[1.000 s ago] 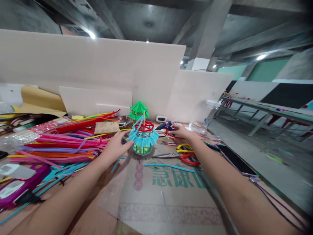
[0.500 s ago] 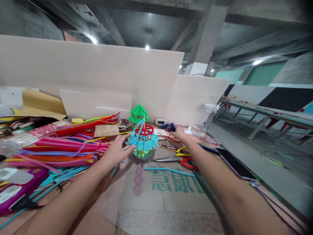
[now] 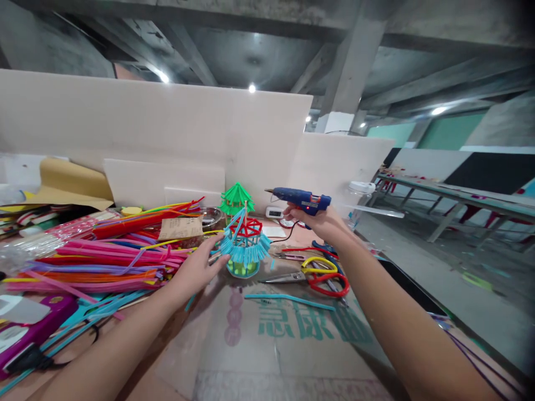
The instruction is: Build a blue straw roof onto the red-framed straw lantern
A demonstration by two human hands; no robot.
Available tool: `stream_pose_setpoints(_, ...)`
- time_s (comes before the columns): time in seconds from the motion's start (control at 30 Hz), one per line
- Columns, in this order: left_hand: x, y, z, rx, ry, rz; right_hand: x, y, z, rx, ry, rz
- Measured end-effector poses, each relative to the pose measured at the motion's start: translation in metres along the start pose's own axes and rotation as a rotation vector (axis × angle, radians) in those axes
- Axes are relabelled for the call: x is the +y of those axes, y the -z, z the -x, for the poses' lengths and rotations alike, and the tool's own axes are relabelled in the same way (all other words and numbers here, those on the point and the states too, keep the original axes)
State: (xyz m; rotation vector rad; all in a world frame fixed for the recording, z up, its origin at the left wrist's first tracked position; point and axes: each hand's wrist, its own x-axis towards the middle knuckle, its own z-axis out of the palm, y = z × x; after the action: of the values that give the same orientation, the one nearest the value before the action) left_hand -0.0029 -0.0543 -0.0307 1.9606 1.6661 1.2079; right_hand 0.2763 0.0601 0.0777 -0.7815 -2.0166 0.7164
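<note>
My right hand (image 3: 320, 223) grips a blue hot glue gun (image 3: 298, 199), raised above the table with its nozzle toward the left. A clear glue stick (image 3: 376, 211) juts from the gun's back end. My left hand (image 3: 204, 262) is at the left side of a small pavilion model (image 3: 246, 248), thumb and fingers curved about its light-blue fringed roof. The model has a red frame on top and a greenish base. Just behind it stands a green-roofed model (image 3: 237, 199). Scissors with red and yellow handles (image 3: 321, 275) lie to its right.
Bundles of coloured pipe cleaners (image 3: 104, 256) cover the left side. A light-blue strip (image 3: 288, 301) lies on the printed cardboard (image 3: 234, 356). At right are a phone (image 3: 413, 287) and a plastic jar (image 3: 360, 192). A white board (image 3: 167, 128) stands behind; a purple power strip (image 3: 45, 323) sits left.
My right hand has lifted the glue gun from the table, bringing it up and to the right. My left hand stays beside the pavilion model.
</note>
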Motion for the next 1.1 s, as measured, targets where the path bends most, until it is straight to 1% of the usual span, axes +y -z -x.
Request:
stream_pose_setpoints(0.13, -0.006, -0.002, -0.001, 0.011, 0.005, -0.011, -0.014, -0.013, 0.006, -0.005, 0.004, 0.161)
stream_pose_setpoints(0.2, -0.008, -0.003, -0.002, 0.006, -0.003, 0.006, -0.016, -0.019, 0.011, -0.001, -0.019, 0.171)
stream_pose_setpoints(0.27, -0.009, -0.003, -0.003, 0.010, -0.017, 0.014, -0.016, -0.023, 0.015, -0.027, -0.036, 0.162)
stream_pose_setpoints(0.37, -0.008, -0.004, -0.003, 0.022, -0.021, 0.027, -0.015, -0.027, 0.018, -0.056, -0.024, 0.193)
stream_pose_setpoints(0.47, -0.005, -0.004, -0.002, 0.024, 0.001, 0.046, -0.013, -0.030, 0.018, -0.007, -0.025, 0.251)
stream_pose_setpoints(0.6, -0.003, -0.004, -0.002, 0.027, 0.019, 0.031, -0.009, -0.035, 0.016, 0.037, -0.080, 0.283)
stream_pose_setpoints(0.73, -0.004, -0.005, -0.002, 0.022, 0.017, 0.023, -0.005, -0.039, 0.016, 0.033, -0.093, 0.276)
stream_pose_setpoints(0.9, -0.008, -0.007, -0.002, 0.031, -0.006, 0.027, -0.006, -0.040, 0.017, 0.050, -0.096, 0.265)
stream_pose_setpoints(1.1, -0.008, -0.008, -0.002, 0.020, 0.019, 0.057, -0.007, -0.038, 0.018, 0.048, -0.101, 0.297)
